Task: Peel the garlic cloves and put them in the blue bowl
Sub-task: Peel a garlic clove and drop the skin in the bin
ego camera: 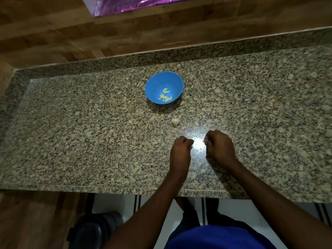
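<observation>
The blue bowl (164, 81) stands on the granite counter with several peeled garlic cloves (166, 97) in it. Nearer me lies a part of a garlic bulb (176, 121) in its skin, and one loose clove (196, 123) lies to its right. Both hands hover low over the counter in front of these, a short gap between them. My left hand (181, 147) is curled, and its fingertips pinch a small pale garlic clove that is mostly hidden. My right hand (219, 145) is curled too, with a pale scrap of garlic skin at its fingertips.
The granite counter (89, 132) runs wide to both sides, with a raised back edge and a wood-pattern wall behind it. A scrap of skin (274, 103) lies far right. A dark bin (93, 230) stands on the floor below the counter's front edge.
</observation>
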Demonstrator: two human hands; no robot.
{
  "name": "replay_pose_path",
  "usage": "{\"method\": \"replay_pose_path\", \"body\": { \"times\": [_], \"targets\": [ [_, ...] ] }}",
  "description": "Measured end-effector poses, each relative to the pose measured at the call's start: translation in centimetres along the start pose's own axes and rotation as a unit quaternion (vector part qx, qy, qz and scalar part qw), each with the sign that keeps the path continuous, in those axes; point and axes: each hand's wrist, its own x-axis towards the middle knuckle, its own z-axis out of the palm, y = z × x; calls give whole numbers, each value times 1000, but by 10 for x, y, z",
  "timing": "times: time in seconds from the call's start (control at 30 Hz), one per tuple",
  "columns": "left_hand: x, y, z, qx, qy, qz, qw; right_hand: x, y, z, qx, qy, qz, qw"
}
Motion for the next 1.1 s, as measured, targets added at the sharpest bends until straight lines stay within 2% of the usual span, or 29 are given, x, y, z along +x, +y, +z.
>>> {"method": "replay_pose_path", "body": {
  "times": [0.07, 0.17, 0.3, 0.4, 0.5, 0.7, 0.8, 0.87, 1.0, 1.1],
  "targets": [
    [2, 6, 0, -17, 5, 1, 1000, 4, 1, -3, 42, -5, 34, 999],
    [10, 17, -7, -133, 5, -44, 990, 8, 5, -9, 105, -6, 69, 992],
    [21, 35, -12, -346, -79, -146, 923, 13, 8, -19, 242, -26, 118, 963],
    [23, 46, -13, -397, -87, -187, 894, 11, 7, -25, 353, -38, 181, 917],
    [24, 52, -11, -415, -68, -213, 882, 8, 6, -30, 390, -48, 205, 897],
    [34, 56, -20, -415, -99, -178, 887, 11, 9, -49, 310, -90, 124, 938],
    [41, 53, -24, -375, -125, -142, 907, 18, 8, -59, 182, -109, 31, 977],
    [44, 52, -25, -359, -132, -135, 914, 21, 5, -63, 130, -127, -7, 983],
    [49, 53, -27, -331, -129, -118, 927, 24, 3, -67, 155, -153, -14, 976],
    [54, 52, -29, -286, -136, -101, 943, 25, -1, -68, 209, -164, 18, 964]
  ]
}}
